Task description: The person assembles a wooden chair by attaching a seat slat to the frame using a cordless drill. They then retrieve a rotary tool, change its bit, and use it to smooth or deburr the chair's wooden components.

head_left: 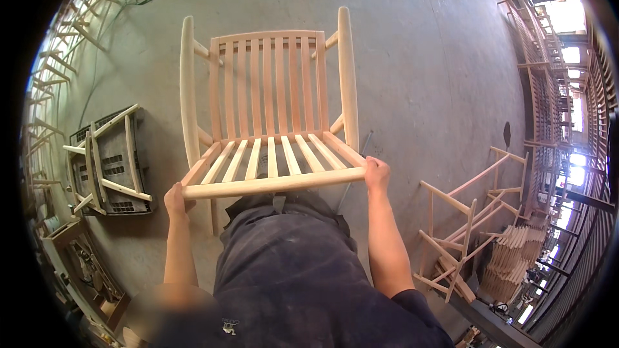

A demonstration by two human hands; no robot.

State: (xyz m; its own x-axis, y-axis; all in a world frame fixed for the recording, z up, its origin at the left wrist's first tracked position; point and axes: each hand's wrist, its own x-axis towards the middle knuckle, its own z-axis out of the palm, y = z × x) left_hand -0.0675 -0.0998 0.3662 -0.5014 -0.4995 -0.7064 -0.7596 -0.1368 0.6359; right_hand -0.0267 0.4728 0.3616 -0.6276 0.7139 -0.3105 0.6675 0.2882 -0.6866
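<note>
Torso: dark shirt [284, 264], navy to charcoal, loose cut, soft creases; cloth looks paler and faded over the belly. Chest: small white emblem [229, 328], fine marks above it. Right sleeve [412, 303]: short, same dark cloth, ends above elbow. Left sleeve area blurred, edge unclear. Waist: greyish-black cloth [309, 203], bunched, edges flaring either side; narrow upright tab [278, 203] near middle. Forearms bare. Left hand [175, 201] and right hand [376, 174] bare.

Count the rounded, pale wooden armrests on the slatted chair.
2: the left armrest and the right armrest, flanking the light-brown slatted wooden backrest. None appears hidden.
</note>
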